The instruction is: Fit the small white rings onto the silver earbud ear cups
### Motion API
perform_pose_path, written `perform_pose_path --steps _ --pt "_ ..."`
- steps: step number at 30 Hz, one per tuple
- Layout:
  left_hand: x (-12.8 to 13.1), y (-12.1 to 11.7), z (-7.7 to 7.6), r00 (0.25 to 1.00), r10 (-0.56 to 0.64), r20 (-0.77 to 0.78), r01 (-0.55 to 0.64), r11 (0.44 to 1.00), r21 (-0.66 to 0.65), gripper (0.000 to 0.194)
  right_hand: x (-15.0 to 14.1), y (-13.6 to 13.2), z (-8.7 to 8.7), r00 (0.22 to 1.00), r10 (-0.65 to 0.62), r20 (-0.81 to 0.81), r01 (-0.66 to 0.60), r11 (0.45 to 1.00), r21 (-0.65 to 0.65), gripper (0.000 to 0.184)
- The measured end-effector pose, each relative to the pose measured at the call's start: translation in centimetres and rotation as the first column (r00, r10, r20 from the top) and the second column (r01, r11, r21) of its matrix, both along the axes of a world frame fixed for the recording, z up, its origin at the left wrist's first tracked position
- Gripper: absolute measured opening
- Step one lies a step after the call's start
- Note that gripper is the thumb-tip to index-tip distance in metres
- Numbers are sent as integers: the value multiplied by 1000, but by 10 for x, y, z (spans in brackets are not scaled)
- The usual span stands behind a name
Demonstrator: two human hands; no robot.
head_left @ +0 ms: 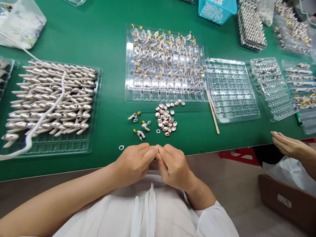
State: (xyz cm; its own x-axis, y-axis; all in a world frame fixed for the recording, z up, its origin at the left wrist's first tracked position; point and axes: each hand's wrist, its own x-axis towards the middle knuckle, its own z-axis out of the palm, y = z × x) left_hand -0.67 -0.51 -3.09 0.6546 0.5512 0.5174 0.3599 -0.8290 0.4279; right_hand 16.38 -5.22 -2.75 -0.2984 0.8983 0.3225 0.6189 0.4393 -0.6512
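Earbud piece: small, mostly hidden by the fingers, located at the near edge of the green table. Left hand and right hand meet at the tips, thumbs and forefingers pinching the piece between them; exact form and fit cannot be told.

Ahead of the hands: a loose pile of cap-shaped earbud shells, and to its left three stem pieces with orange tabs. One white ring lies just beside the left hand.

Risks, as judged: a slip under uneven finger pressure could drop the piece onto the floor, since the grip is so near the edge. Too hard a squeeze could mark or misalign it. A sweep of the left wrist could carry off the ring; a forward nudge could scatter the shells or bend the tabs
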Motion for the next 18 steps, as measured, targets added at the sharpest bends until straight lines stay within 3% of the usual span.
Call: perform_pose_path --steps 6,12,18 --pt "6 3 0 990 48 136 -29 990 -142 20 2 -3 2 966 -153 -210 144 988 -57 33" --pt "9 -1 0 969 114 218 -50 958 -281 11 11 -5 4 908 -172 -381 100 975 -200 33" --pt "8 -2 -2 962 91 258 -9 953 -302 12 11 -6 3 892 -177 -416 99 974 -202 32"
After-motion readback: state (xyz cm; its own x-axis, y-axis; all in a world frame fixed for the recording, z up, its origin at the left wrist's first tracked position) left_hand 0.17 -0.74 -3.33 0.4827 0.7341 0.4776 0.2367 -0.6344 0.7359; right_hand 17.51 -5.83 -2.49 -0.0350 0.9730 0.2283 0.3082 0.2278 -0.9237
